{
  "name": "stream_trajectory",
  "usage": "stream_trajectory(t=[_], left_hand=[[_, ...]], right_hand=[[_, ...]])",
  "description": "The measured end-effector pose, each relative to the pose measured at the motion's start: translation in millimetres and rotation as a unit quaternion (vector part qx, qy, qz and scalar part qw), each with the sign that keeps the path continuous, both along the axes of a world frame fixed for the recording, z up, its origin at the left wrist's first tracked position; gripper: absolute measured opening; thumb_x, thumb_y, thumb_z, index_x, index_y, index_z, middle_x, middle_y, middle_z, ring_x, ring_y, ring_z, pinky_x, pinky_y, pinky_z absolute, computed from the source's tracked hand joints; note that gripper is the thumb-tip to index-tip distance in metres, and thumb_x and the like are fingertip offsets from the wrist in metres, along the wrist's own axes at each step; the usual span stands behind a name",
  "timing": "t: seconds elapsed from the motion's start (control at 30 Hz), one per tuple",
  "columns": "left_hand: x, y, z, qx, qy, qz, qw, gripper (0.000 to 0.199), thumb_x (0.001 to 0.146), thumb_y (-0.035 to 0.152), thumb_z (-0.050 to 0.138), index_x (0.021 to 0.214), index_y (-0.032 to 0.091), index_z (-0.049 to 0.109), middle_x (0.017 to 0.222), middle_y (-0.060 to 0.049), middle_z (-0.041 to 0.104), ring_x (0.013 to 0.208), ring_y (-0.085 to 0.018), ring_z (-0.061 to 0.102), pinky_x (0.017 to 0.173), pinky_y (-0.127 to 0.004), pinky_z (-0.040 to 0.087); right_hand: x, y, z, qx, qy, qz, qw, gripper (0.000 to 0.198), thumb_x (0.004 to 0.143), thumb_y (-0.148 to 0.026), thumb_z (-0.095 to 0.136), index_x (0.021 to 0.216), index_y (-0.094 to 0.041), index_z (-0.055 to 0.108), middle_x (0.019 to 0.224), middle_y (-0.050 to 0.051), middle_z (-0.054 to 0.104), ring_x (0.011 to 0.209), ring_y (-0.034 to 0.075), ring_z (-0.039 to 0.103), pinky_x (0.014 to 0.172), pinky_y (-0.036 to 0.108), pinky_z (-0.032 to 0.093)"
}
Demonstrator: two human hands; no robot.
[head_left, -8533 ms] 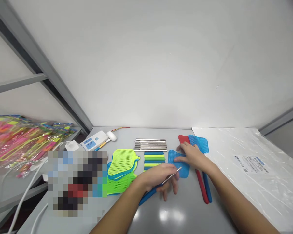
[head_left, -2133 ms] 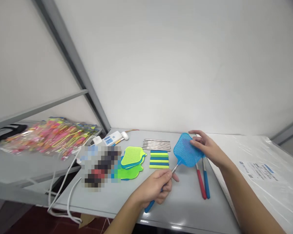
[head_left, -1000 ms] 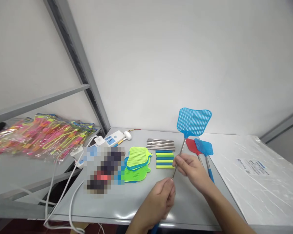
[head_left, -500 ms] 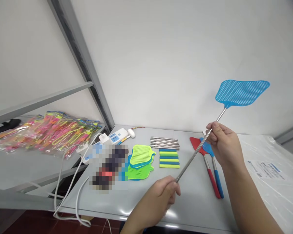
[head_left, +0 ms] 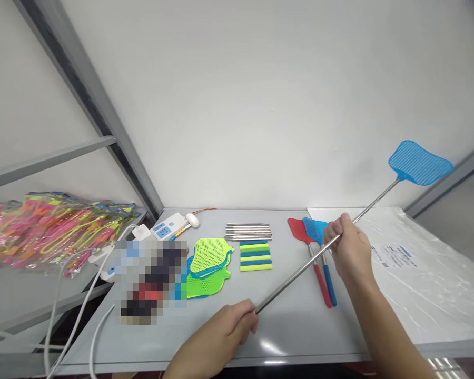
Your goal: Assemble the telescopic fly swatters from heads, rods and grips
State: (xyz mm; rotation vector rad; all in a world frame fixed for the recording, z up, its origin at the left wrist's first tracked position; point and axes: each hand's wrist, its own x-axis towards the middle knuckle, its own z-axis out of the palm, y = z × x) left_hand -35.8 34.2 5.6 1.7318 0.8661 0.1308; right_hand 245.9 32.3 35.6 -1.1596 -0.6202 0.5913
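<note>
A blue fly swatter point(head_left: 421, 163) with a long metal rod slants across the right half of the view. My left hand point(head_left: 231, 326) is closed round the rod's lower end. Farther up, my right hand point(head_left: 347, 245) wraps round the same rod, below the swatter head. Beneath the rod a red fly swatter point(head_left: 319, 284) and a second blue fly swatter point(head_left: 329, 284) lie side by side on the table, partly covered by the rod and my right hand. Left of them are several metal rods point(head_left: 248, 231), several coloured grip sleeves point(head_left: 256, 257) and loose green swatter heads point(head_left: 211, 258).
White power strips point(head_left: 169, 225) with cables stand at the table's left edge, near a pixelated patch. Bagged pink and yellow items point(head_left: 63, 226) lie on the left shelf. A white plastic-wrapped package point(head_left: 430, 284) covers the right side. A grey metal post point(head_left: 122, 152) rises at left.
The swatter has tilted lower, its head moving right and down. My right hand has shifted slightly down, my left hand left and down. The view has turned somewhat to the right.
</note>
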Motion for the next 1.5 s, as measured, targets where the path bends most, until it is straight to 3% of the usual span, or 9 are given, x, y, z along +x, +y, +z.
stream_trajectory(t=[0.37, 0.63, 0.73, 0.93, 1.07, 1.2, 1.23, 1.4, 1.5], left_hand=[[-37.3, 2.9, 14.8, -0.017, 0.018, 0.051, 0.998, 0.035, 0.088, 0.056, 0.051, 0.088, 0.025, 0.068, 0.088, -0.001, 0.066, 0.085, -0.019, 0.058, 0.078, -0.026, 0.046], [-6.1, 8.3, 18.7, 0.086, 0.055, 0.049, 0.994, 0.036, 0.092, 0.053, 0.044, 0.1, 0.026, 0.067, 0.098, 0.0, 0.067, 0.095, -0.019, 0.057, 0.086, -0.027, 0.042], [4.1, 8.6, 16.2, 0.115, 0.057, 0.03, 0.991, 0.035, 0.093, 0.051, 0.044, 0.094, 0.026, 0.068, 0.086, 0.0, 0.067, 0.083, -0.019, 0.059, 0.077, -0.026, 0.042], [-45.4, 26.7, -7.8, 0.12, -0.025, 0.23, 0.966, 0.025, 0.076, 0.043, 0.072, 0.093, 0.025, 0.073, 0.082, -0.003, 0.068, 0.079, -0.023, 0.059, 0.074, -0.029, 0.045], [-44.4, 32.9, -19.3, 0.047, -0.253, 0.372, 0.892, 0.027, 0.074, 0.037, 0.076, 0.094, 0.02, 0.07, 0.072, -0.001, 0.064, 0.068, -0.018, 0.057, 0.066, -0.028, 0.047], [1.1, 32.6, -27.6, -0.101, -0.527, 0.536, 0.651, 0.013, 0.083, 0.03, 0.064, 0.084, 0.017, 0.062, 0.086, -0.005, 0.066, 0.083, -0.02, 0.062, 0.067, -0.031, 0.053], [10.9, 32.2, -30.1, -0.117, -0.546, 0.554, 0.618, 0.015, 0.087, 0.03, 0.058, 0.079, 0.017, 0.059, 0.084, -0.004, 0.064, 0.082, -0.019, 0.062, 0.069, -0.031, 0.053], [21.4, 29.8, -36.5, -0.125, -0.594, 0.585, 0.538, 0.028, 0.099, 0.028, 0.036, 0.074, 0.019, 0.046, 0.063, 0.003, 0.05, 0.058, -0.011, 0.051, 0.065, -0.026, 0.051], [8.9, 30.8, -33.2, -0.115, -0.621, 0.589, 0.504, 0.036, 0.103, 0.028, 0.023, 0.073, 0.019, 0.041, 0.057, 0.006, 0.041, 0.048, -0.008, 0.04, 0.063, -0.023, 0.048]], right_hand=[[63.7, -10.1, 39.0, 0.095, 0.005, -0.07, 0.993, 0.039, 0.093, -0.038, 0.05, 0.061, -0.022, 0.035, 0.054, -0.007, 0.028, 0.046, 0.009, 0.025, 0.043, 0.024, 0.024], [13.6, -12.0, -14.0, 0.017, 0.104, 0.072, 0.992, 0.035, 0.087, -0.047, 0.061, 0.07, -0.019, 0.047, 0.059, -0.008, 0.031, 0.047, 0.007, 0.028, 0.043, 0.021, 0.027], [6.0, -25.0, -29.9, 0.041, 0.119, 0.04, 0.991, 0.038, 0.089, -0.05, 0.057, 0.07, -0.02, 0.045, 0.061, -0.007, 0.031, 0.049, 0.007, 0.029, 0.044, 0.021, 0.029], [51.2, -49.9, -40.2, 0.087, 0.138, -0.048, 0.985, 0.034, 0.09, -0.044, 0.058, 0.07, -0.02, 0.044, 0.058, -0.008, 0.029, 0.047, 0.007, 0.026, 0.042, 0.02, 0.029], [44.8, -52.8, -55.4, 0.053, 0.201, -0.019, 0.978, 0.031, 0.088, -0.044, 0.061, 0.073, -0.02, 0.047, 0.059, -0.008, 0.029, 0.045, 0.007, 0.024, 0.041, 0.019, 0.03], [17.7, -51.3, -72.5, 0.017, 0.252, 0.004, 0.968, 0.029, 0.087, -0.043, 0.063, 0.075, -0.019, 0.054, 0.059, -0.008, 0.029, 0.045, 0.006, 0.023, 0.04, 0.019, 0.031], [13.1, -51.5, -74.7, 0.014, 0.256, 0.007, 0.966, 0.029, 0.087, -0.043, 0.063, 0.074, -0.019, 0.054, 0.06, -0.008, 0.03, 0.046, 0.006, 0.026, 0.041, 0.019, 0.033], [17.3, -57.2, -66.0, 0.075, 0.283, -0.02, 0.956, 0.017, 0.086, -0.033, 0.059, 0.08, -0.018, 0.059, 0.079, 0.0, 0.052, 0.072, 0.013, 0.054, 0.063, 0.027, 0.051], [32.7, -60.8, -51.8, 0.124, 0.371, -0.004, 0.92, 0.012, 0.089, -0.026, 0.054, 0.08, -0.019, 0.054, 0.066, -0.004, 0.044, 0.06, 0.01, 0.049, 0.058, 0.025, 0.05]])
